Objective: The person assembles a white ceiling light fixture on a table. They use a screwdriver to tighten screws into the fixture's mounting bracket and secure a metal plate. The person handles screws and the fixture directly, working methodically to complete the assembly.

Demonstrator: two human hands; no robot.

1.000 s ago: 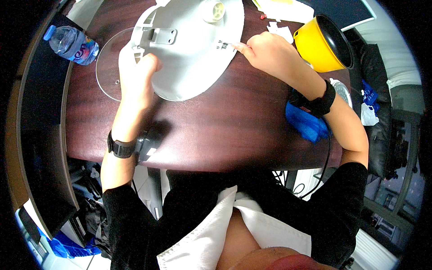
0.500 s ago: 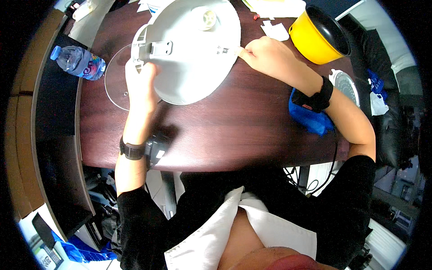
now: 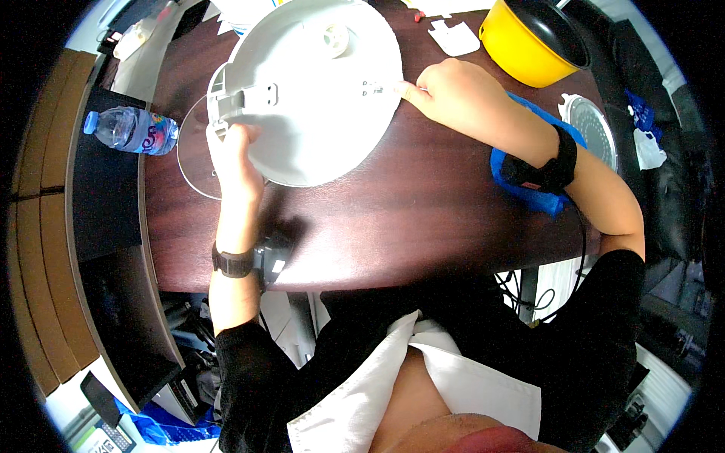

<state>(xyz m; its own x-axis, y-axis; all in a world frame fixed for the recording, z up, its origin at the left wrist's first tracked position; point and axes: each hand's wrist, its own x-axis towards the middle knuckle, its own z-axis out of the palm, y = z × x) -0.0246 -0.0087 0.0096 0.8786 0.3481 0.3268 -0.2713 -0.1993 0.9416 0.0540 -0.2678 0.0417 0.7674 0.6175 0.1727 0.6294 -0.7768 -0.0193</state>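
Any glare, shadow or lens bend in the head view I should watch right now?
Head view: glare whitens the desk near its front edge; shadow darkens it beside the left forearm; the white cover looks washed out; edges bow toward black corners; detail at the right hand's fingertips is too small to make out.

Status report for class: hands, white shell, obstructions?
Left hand grips white shell at left rim. Right hand at its right edge, grip unclear. Yellow pot stands apart.

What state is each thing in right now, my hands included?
White round cover: held, hollow side facing the camera
Left grip: closed on the cover's left edge
Right grip: at its right edge, pinch unclear
Yellow pot: uncovered
Bottle: capped
Blue cloth: crumpled
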